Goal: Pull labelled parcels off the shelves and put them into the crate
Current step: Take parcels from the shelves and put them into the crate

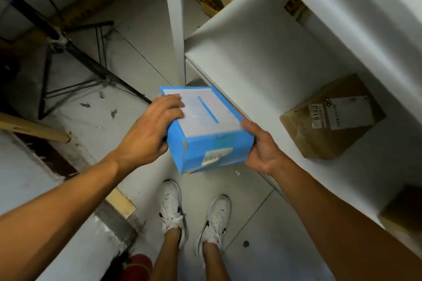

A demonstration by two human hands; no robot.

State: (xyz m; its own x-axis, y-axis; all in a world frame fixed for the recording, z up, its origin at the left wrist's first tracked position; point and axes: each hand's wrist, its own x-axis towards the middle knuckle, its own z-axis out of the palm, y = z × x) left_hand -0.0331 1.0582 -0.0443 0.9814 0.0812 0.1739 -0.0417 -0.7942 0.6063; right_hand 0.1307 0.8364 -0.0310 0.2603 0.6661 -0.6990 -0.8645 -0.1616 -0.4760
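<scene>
A blue parcel [212,143] with a white label on top and a small sticker on its near side hangs in the air just off the front edge of the white shelf [251,57]. My left hand [148,130] grips its left side, fingers curled over the top. My right hand [260,146] grips its right end from below and beside. A brown cardboard parcel [328,130] with white labels lies on the same shelf to the right. No crate is in view.
A white shelf upright [175,25] stands just behind the blue parcel. A black tripod [75,52] spreads over the tiled floor at the left. Wooden battens [34,130] lie at the left. My feet in white shoes [194,217] stand below. Another brown box [404,210] sits at the right edge.
</scene>
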